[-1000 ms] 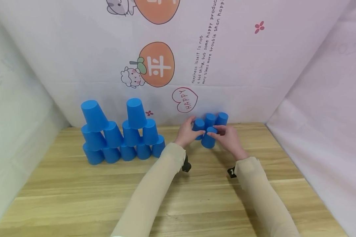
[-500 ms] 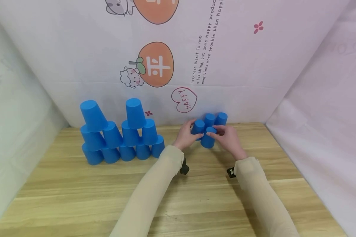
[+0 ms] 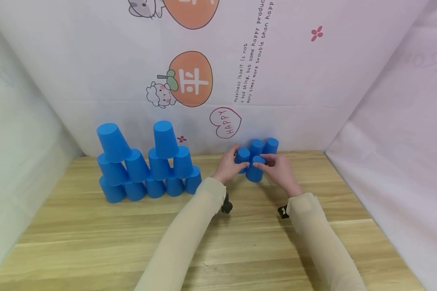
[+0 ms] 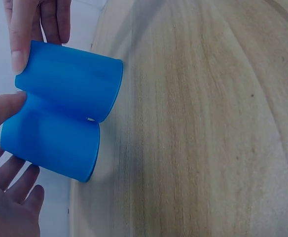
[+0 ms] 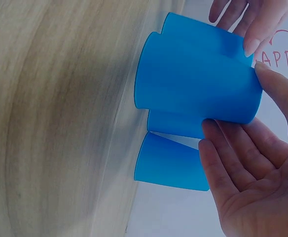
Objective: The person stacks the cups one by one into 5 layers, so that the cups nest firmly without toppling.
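Observation:
On the right of the head view, blue plastic cups stand upside down in a small cluster by the back wall. My left hand (image 3: 228, 165) holds the cluster's left cup (image 3: 242, 155), thumb on its near side and fingers round the far side. My right hand (image 3: 281, 171) grips the front cup (image 3: 254, 173) near its top, thumb and fingers on opposite sides. In the left wrist view, the left-hand cup (image 4: 50, 140) and the right-hand cup (image 4: 75, 79) lie side by side, their walls close together. Two more cups, a middle one (image 3: 256, 147) and a right one (image 3: 271, 146), stand behind.
Left of my hands rises a stack of upside-down blue cups (image 3: 137, 165) in tiers, two single cups on top. It stands close to my left forearm. A printed white cloth (image 3: 276, 121) hangs behind the wooden table (image 3: 240, 250), with white cloth on both sides.
The left cup has shifted slightly toward me, nearer the front cup, and my left fingers have settled round it. My right hand and the stack stay nearly still.

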`<state>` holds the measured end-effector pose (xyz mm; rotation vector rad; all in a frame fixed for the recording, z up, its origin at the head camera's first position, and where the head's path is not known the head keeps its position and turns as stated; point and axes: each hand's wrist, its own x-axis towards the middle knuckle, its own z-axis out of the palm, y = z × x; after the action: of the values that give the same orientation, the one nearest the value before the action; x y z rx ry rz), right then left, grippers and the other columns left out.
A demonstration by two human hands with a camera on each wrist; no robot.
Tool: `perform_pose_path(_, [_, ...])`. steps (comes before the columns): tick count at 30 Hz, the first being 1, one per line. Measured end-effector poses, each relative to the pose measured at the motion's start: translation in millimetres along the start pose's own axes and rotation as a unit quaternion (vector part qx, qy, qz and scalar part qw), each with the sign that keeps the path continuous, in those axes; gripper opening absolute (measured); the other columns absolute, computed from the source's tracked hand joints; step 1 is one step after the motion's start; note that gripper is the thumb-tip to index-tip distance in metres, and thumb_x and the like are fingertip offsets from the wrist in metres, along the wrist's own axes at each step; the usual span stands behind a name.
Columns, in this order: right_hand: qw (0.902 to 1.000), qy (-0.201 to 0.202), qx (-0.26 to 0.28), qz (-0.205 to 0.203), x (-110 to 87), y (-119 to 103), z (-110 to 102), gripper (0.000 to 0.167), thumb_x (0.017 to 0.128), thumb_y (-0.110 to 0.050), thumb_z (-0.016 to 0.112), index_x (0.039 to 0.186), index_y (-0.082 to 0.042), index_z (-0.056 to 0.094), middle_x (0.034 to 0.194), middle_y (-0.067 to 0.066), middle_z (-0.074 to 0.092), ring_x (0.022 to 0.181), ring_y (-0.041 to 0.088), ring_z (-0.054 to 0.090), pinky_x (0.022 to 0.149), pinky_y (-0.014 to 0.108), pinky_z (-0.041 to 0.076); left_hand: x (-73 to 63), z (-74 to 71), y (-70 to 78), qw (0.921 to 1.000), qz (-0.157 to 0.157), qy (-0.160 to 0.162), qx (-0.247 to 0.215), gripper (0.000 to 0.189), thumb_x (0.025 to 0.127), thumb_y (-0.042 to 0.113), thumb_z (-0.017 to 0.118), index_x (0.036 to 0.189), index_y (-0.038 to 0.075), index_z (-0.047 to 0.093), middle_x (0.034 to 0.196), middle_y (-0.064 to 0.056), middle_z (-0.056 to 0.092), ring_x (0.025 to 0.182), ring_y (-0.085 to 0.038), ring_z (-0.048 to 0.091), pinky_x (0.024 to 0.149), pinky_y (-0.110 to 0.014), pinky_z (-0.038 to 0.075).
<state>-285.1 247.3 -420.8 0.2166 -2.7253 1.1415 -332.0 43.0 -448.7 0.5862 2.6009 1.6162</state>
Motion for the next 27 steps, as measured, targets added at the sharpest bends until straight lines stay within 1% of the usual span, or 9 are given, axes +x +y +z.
perform_pose_path(5, [1.0000,0.000,0.004,0.000,-0.7,0.4,0.2,0.055,0.094,-0.037,0.075,0.130,0.004,0.066,0.119,0.021,0.070,0.099,0.033,0.069,0.085,0.049,0.058,-1.3,0.0,0.1,0.9999,-0.003,0.010,0.003,0.059,0.096,0.024,0.075,0.146,0.008,0.049,0.140,-0.010,0.054,0.128,-0.029,0.052,0.106,-0.049,0.045])
perform_pose_path(11, [0.9999,0.001,0.010,0.004,-0.6,0.2,1.2,0.054,0.094,-0.038,0.076,0.130,0.002,0.067,0.118,0.018,0.070,0.098,0.031,0.068,0.085,0.048,0.058,-4.4,0.8,-0.4,0.9992,-0.008,0.040,0.006,0.049,0.095,0.027,0.076,0.137,0.010,0.056,0.132,-0.007,0.059,0.122,-0.025,0.056,0.103,-0.043,0.048])
perform_pose_path(15, [0.9999,0.001,0.012,0.004,-0.5,-0.5,1.7,0.054,0.094,-0.038,0.076,0.130,0.002,0.067,0.118,0.018,0.070,0.099,0.031,0.069,0.085,0.048,0.058,-6.2,-0.8,0.4,0.9984,-0.001,0.055,0.008,0.048,0.094,0.028,0.077,0.134,0.011,0.058,0.131,-0.007,0.061,0.123,-0.025,0.056,0.104,-0.044,0.048])
perform_pose_path(18, [0.9999,0.001,0.016,0.003,-0.1,-0.2,1.9,0.054,0.094,-0.036,0.076,0.130,0.003,0.066,0.119,0.020,0.070,0.099,0.032,0.068,0.086,0.049,0.057,-7.1,-3.4,3.2,0.9981,0.009,0.061,0.008,0.048,0.094,0.029,0.077,0.133,0.011,0.058,0.132,-0.006,0.062,0.125,-0.025,0.056,0.104,-0.045,0.047])
perform_pose_path(22, [0.9998,-0.001,0.020,0.007,0.7,1.3,2.2,0.053,0.095,-0.034,0.075,0.131,0.003,0.065,0.121,0.021,0.069,0.101,0.033,0.068,0.087,0.050,0.057,-8.4,-6.9,8.7,0.9978,0.022,0.060,0.013,0.047,0.094,0.030,0.077,0.133,0.013,0.057,0.132,-0.004,0.062,0.124,-0.022,0.057,0.104,-0.044,0.048])
perform_pose_path(27, [0.9998,-0.005,0.020,0.008,0.7,1.9,1.3,0.053,0.095,-0.033,0.075,0.132,0.004,0.064,0.123,0.023,0.068,0.103,0.035,0.068,0.089,0.051,0.056,-12.4,-10.5,19.2,0.9973,0.036,0.060,0.021,0.050,0.094,0.032,0.076,0.136,0.013,0.057,0.132,-0.004,0.062,0.123,-0.021,0.057,0.104,-0.043,0.048])
